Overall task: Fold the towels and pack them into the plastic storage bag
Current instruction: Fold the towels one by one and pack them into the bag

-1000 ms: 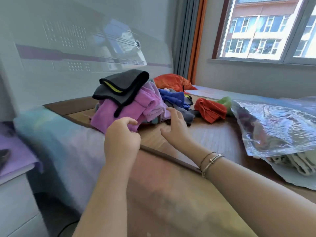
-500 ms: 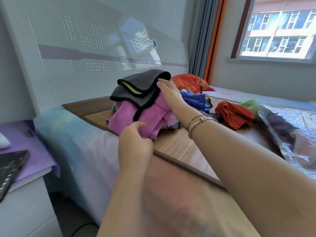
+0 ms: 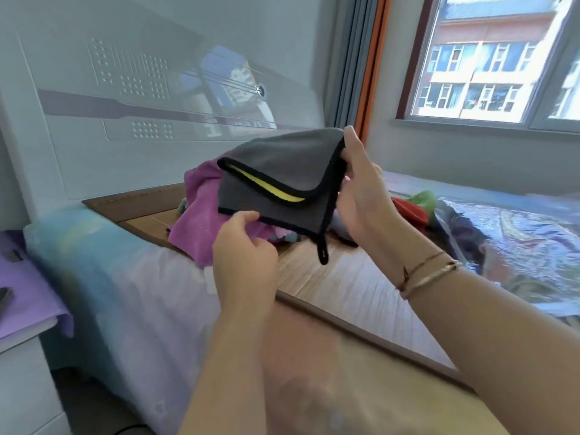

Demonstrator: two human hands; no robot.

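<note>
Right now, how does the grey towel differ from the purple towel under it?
The grey towel is lifted, gripped by the left hand and right hand; the purple towel lies untouched on the pile. The grey towel has black edging, a yellow inner face and a hanging loop; the purple towel shows plain colour. The grey looks folded flat, the purple rumpled. Both are soft cloths.

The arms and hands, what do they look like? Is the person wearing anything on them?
Both arms are bare, with no sleeves and no gloves in view. The left hand has nothing on it or on its wrist. Just below the right hand the wrist wears thin bracelets: slim gold-coloured bangles and a fine reddish thread. I can see no rings or watch.
</note>
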